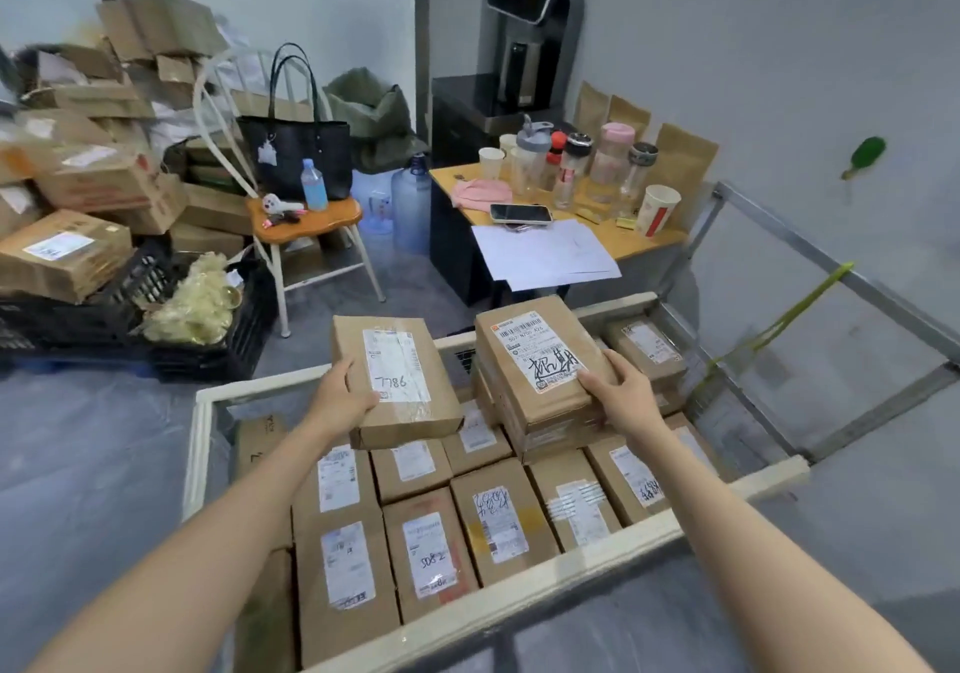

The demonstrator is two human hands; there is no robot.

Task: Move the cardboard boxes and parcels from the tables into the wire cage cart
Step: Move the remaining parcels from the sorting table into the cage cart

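The wire cage cart [524, 597] with a cream frame stands right below me, packed with several brown cardboard parcels [498, 527] lying flat, labels up. My left hand [340, 392] grips the near left edge of a parcel marked 7786 [397, 381], held above the packed layer. My right hand [621, 386] holds the right side of a stack of flat parcels [540, 366] that rests on the layer at the cart's right; the top one has a label with black scribble.
A small orange table [631, 244] beyond the cart carries bottles, cups, a phone and papers. A chair [306, 225] with a black tote stands in the middle. Piled cardboard boxes [93, 179] and black crates [218, 350] fill the left. A metal frame [831, 267] runs along the right wall.
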